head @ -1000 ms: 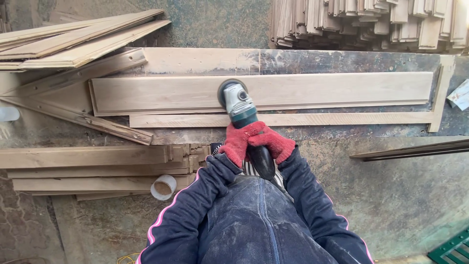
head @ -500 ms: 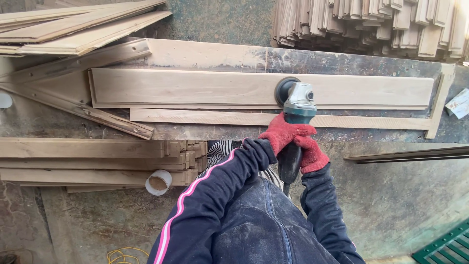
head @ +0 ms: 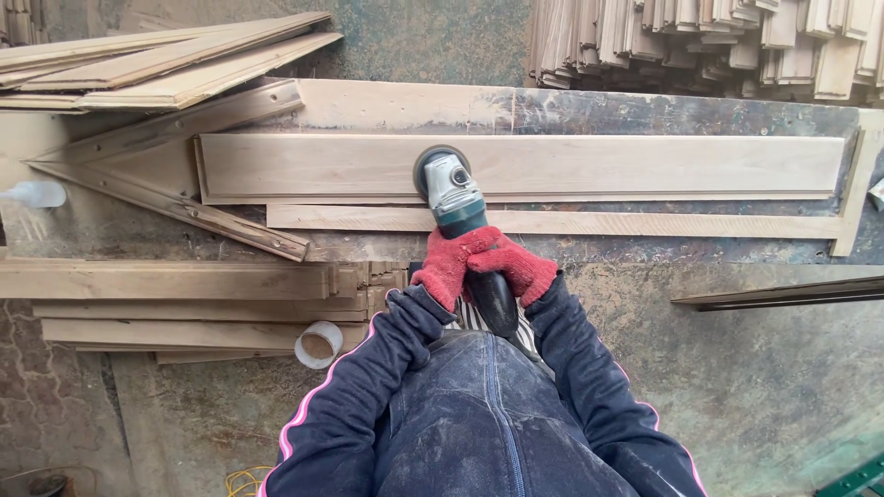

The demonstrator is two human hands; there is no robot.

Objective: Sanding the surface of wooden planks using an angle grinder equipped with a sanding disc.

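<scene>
Tool: I am holding the grinder [head: 453, 198] with both hands, its disc pressing flat on the plank [head: 645, 164], left of the middle.
Left hand [head: 448, 265]: fingers are closing round the grinder's body just behind the head.
Right hand [head: 517, 265]: fingers are wrapping the dark handle, touching the left hand.
Plank: lying lengthwise on the bench [head: 387, 103], a thin strip [head: 645, 224] just beside it.
Progress: I am judging sanding midway; the surface is looking evenly pale, so I cannot tell which stretches are left.
</scene>
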